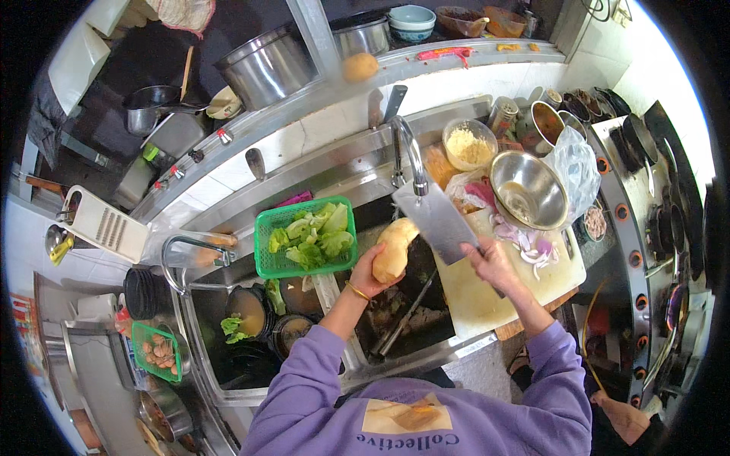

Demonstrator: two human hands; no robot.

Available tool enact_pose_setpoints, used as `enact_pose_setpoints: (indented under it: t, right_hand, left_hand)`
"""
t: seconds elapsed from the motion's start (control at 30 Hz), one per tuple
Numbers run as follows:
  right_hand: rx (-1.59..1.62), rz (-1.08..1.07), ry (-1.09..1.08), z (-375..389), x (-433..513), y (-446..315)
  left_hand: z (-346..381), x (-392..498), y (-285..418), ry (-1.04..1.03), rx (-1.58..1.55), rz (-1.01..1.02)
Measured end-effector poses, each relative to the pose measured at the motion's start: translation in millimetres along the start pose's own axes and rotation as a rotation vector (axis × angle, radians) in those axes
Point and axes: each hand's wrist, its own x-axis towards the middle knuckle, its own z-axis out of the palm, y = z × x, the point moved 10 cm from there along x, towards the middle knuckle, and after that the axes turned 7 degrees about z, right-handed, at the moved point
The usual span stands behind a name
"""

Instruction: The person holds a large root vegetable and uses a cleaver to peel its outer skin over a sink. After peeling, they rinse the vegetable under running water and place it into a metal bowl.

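Note:
My left hand [369, 272] holds a curved, pale yellow peeled vegetable [393, 253], perhaps a squash, over the right sink basin [393, 325]. Gripped by its handle in my right hand [493, 263] is a cleaver [438, 225], its broad blade tilted under the spout of the tap [419, 176]. The blade's far edge comes close to the vegetable's upper end; whether they touch I cannot tell. Right of the basin, a white cutting board [485, 302] bears sliced purple onion [536, 253]. A green basket [262, 242] of lettuce leaves stands just left of the vegetable.
A steel bowl [527, 191] and a tub of yellow shreds [470, 145] stand behind the board. Bowls soak in the left basin [228, 376]. A gas range [621, 239] runs along the right. Another person's arm [621, 413] shows at lower right. Eggs fill a basket [157, 352].

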Motion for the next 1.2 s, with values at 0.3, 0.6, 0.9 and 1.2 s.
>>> enact_pose_setpoints:
  t: [0.3, 0.6, 0.9, 1.2]
  right_hand:
    - [-0.106, 0.085, 0.123, -17.2, -0.3, 21.7]
    - [-0.432, -0.011, 0.259, -34.1, 2.4, 2.7]
    - [-0.167, -0.070, 0.138, -9.1, 1.2, 18.1]
    - [0.045, -0.074, 0.124, 12.4, -10.5, 17.8]
  left_hand:
    - [-14.0, 8.3, 10.2, 0.023, 0.076, 0.161]
    - [33.1, -13.8, -5.2, -0.276, -0.221, -0.052]
    - [49.6, -22.9, -20.8, -0.204, -0.530, -0.023]
    - [60.4, -20.2, -26.7, -0.177, -0.608, -0.050]
